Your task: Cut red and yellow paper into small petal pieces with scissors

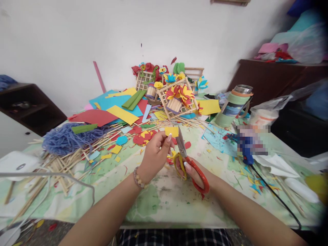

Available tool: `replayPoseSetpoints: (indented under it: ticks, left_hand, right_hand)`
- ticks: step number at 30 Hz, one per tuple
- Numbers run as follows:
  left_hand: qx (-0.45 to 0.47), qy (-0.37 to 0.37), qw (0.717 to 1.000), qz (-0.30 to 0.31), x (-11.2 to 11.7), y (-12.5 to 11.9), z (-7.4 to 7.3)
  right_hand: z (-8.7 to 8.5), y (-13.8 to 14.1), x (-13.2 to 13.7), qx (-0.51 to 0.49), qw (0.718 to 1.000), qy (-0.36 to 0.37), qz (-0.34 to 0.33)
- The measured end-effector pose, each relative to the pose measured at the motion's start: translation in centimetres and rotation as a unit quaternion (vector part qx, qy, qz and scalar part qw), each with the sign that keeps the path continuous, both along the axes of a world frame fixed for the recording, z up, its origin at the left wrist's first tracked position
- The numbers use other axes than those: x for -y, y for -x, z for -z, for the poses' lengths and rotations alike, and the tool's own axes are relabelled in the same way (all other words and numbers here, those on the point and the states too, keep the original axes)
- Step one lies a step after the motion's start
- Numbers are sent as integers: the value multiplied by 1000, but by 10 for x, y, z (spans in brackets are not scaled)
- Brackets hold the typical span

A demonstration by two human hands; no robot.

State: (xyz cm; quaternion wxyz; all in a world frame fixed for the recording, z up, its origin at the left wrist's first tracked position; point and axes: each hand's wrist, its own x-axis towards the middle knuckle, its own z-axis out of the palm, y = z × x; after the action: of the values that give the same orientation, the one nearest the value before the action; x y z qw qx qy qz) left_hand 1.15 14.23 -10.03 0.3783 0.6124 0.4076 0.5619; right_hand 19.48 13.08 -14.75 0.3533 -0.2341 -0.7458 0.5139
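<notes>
My left hand (156, 153) pinches a small yellow paper piece (171, 131) between thumb and fingers, above the middle of the table. My right hand (196, 171) grips a pair of scissors (198, 174) with one red and one yellow handle loop. The scissor blades point up and away, right at the paper's right edge; whether they are cutting into it I cannot tell. Beneath and behind my hands lie red paper discs (139, 139) and yellow scraps (116, 149).
Stick frames with paper flowers (179, 94) stand at the back. Blue yarn (74, 136) and thin wooden sticks (61, 174) lie left. On the right are a green bottle (229, 109), a blue glue gun (247, 153) with a black cord, and paper scraps. A grey cable (51, 174) crosses the left.
</notes>
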Motion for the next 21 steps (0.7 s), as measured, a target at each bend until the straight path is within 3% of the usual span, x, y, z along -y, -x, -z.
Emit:
replayPoseSetpoints:
  ticks: [21]
  left_hand:
    - [-9,-18,1000,19,0,-1,3]
  right_hand:
    - [4,-1,-1,-14,1000,-6,-3]
